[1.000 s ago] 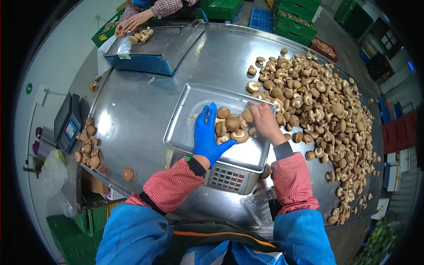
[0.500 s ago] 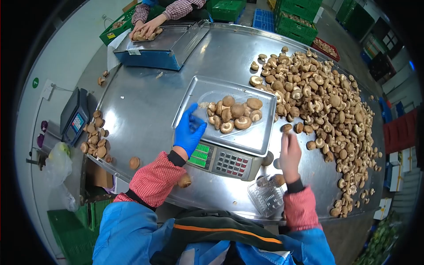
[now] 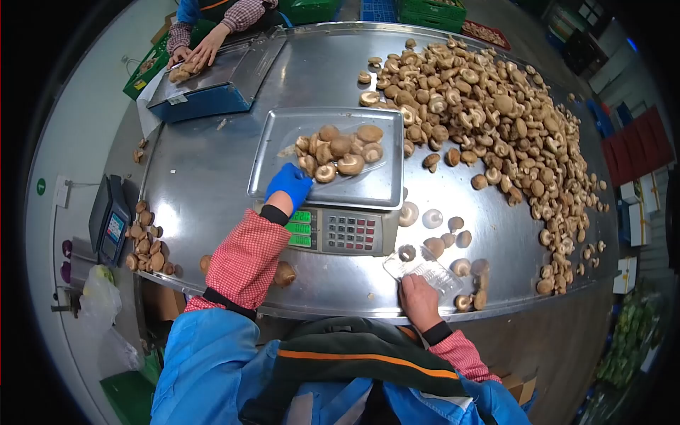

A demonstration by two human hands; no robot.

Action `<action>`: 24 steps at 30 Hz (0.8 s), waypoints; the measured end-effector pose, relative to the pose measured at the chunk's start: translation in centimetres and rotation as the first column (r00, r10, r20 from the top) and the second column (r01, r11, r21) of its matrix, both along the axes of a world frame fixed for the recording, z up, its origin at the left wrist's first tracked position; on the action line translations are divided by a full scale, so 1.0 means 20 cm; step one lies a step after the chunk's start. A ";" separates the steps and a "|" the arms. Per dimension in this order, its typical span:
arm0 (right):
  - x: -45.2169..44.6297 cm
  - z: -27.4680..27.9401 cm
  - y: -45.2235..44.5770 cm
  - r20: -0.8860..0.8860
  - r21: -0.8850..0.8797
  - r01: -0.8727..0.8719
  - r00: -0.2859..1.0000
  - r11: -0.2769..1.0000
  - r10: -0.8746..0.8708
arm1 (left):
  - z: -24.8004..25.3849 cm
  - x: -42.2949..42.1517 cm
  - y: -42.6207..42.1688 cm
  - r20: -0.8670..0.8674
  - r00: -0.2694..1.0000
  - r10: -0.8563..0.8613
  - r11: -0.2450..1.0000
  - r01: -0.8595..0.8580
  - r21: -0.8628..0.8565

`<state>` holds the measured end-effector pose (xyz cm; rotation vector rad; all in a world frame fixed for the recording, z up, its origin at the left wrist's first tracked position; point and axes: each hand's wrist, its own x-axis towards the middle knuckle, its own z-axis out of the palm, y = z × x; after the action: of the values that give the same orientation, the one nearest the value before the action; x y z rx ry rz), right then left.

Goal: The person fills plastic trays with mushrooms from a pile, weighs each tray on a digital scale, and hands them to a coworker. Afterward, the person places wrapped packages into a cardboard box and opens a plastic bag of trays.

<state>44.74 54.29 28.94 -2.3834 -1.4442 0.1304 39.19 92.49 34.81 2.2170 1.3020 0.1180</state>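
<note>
Blue-gloved, my left hand (image 3: 289, 185) is at the near left edge of the metal weighing tray (image 3: 361, 191), its fingers drawn together against the small pile of shiitake mushrooms (image 3: 341, 146). Whether a mushroom is between those fingers is hidden. Under the tray, the scale (image 3: 347, 231) shows lit green displays and a keypad. My bare right hand (image 3: 419, 301) is closed on the near edge of a clear plastic punnet (image 3: 440, 275) by the table's front edge. Loose mushrooms (image 3: 462, 268) lie beside the punnet, and a dark-centred one (image 3: 406, 253) shows at its far side.
A large mushroom heap (image 3: 489, 106) covers the table's right side. Another person's hands (image 3: 202, 51) work over mushrooms on a blue-sided metal scale (image 3: 202, 106) at the far left. A second scale (image 3: 110, 227) and more mushrooms (image 3: 149, 244) stand along the left edge.
My right hand has come down and left onto the punnet. My left hand's fingers have drawn in by the pile. The view has shifted, showing more loose mushrooms near the punnet.
</note>
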 end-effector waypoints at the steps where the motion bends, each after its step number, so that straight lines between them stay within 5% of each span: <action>1: 0.01 0.00 0.00 -0.022 0.008 0.012 1.000 1.000 -0.012 | -0.02 0.00 0.02 0.045 0.999 0.017 0.999 -0.015 -0.045; 3: 0.02 0.01 0.00 -0.067 0.025 0.026 0.997 0.999 -0.024 | -0.05 -0.01 0.06 0.130 0.989 0.070 0.989 -0.052 -0.136; 4: 0.03 0.06 0.01 -0.056 0.019 -0.016 0.998 1.000 0.017 | -0.05 -0.01 0.07 0.097 0.995 0.008 0.999 -0.005 -0.038; 7: 0.02 0.03 0.00 -0.071 -0.071 -0.046 0.997 0.996 0.041 | 0.07 -0.01 0.03 0.345 0.870 0.353 0.783 -0.073 -0.618; 10: 0.03 0.00 0.01 0.013 -0.202 -0.033 0.999 0.979 0.036 | 0.08 -0.05 0.05 0.403 0.799 0.446 0.662 0.009 -0.750; 13: 0.04 0.16 0.04 0.100 -0.185 -0.084 0.990 0.979 0.104 | 0.09 -0.09 0.06 0.382 0.803 0.457 0.629 0.012 -0.777; 16: 0.12 0.34 0.05 0.280 -0.008 0.161 0.948 0.987 -0.152 | 0.08 -0.10 0.06 0.399 0.803 0.443 0.632 0.036 -0.774; 19: 0.25 0.27 0.01 0.233 -0.110 0.288 0.938 0.951 -0.257 | 0.07 -0.10 0.07 0.404 0.795 0.452 0.620 0.045 -0.783; 22: 0.29 0.14 -0.02 -0.046 -0.179 0.341 0.934 0.923 -0.355 | 0.07 -0.09 0.07 0.387 0.813 0.436 0.615 0.044 -0.787; 24: 0.29 0.20 -0.01 -0.022 -0.098 0.269 0.962 0.958 -0.273 | 0.11 -0.09 0.07 0.394 0.805 0.443 0.611 0.051 -0.790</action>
<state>50.59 54.02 32.85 -2.6144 -1.1033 0.1739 37.48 93.90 36.94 1.1342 0.9820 0.2264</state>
